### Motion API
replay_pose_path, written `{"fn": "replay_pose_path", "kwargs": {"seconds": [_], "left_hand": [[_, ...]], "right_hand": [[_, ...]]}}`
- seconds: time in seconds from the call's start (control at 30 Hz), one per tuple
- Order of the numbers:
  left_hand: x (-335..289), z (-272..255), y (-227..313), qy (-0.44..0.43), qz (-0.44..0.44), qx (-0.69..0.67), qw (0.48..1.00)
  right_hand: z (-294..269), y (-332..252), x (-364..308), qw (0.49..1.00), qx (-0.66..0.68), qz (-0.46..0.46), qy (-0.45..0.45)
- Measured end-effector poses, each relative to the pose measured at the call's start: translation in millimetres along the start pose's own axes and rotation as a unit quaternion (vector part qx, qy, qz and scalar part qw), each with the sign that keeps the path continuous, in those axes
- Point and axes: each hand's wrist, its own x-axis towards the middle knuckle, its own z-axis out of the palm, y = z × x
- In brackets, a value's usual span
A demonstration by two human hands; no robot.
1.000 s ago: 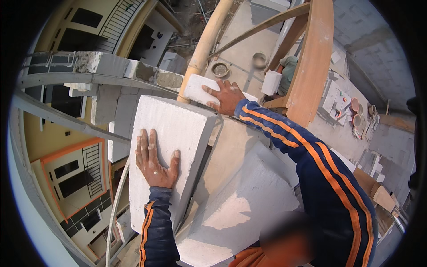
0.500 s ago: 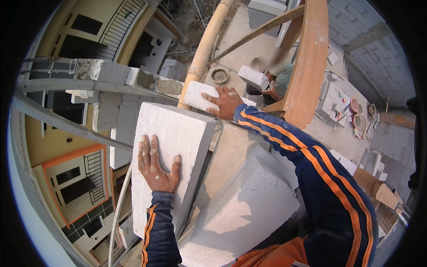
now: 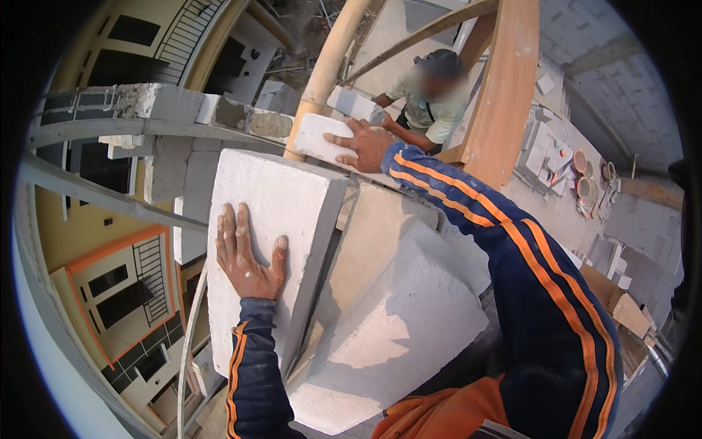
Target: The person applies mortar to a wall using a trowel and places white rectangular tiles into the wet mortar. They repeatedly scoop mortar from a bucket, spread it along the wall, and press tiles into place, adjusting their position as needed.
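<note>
White block (image 3: 270, 241) upright, long axis vertical, hands (image 3: 248, 260) flat against it.

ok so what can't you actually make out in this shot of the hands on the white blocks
Head view, the only one:
- Left hand lies flat on the big white block; its palm side and any grip are hidden.
- Right hand covers part of the small white block; the block's far end is behind a bamboo pole.
- The person below holds something pale, too small to tell.
- The ground items are too small to identify.
</note>
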Motion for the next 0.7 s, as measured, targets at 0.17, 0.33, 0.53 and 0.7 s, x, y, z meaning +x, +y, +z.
{"fn": "replay_pose_path", "kwargs": {"seconds": [0.17, 0.33, 0.53, 0.7], "left_hand": [[-0.2, 0.6, 0.2, 0.005, 0.003, -0.003, 1.000], [-0.1, -0.3, 1.5, 0.006, 0.002, -0.009, 1.000], [-0.8, -1.0, 2.0, 0.002, -0.011, -0.009, 1.000], [-1.0, -2.1, 3.8, -0.009, -0.029, 0.006, 1.000]], "right_hand": [[-1.9, 8.2, -0.3, 0.999, 0.014, -0.041, 0.021], [1.1, 8.4, -1.6, 0.999, 0.025, -0.033, 0.028], [-0.1, 7.8, -0.7, 0.998, 0.036, -0.035, 0.032], [-3.6, 5.2, -2.4, 0.999, 0.016, -0.030, 0.033]]}}
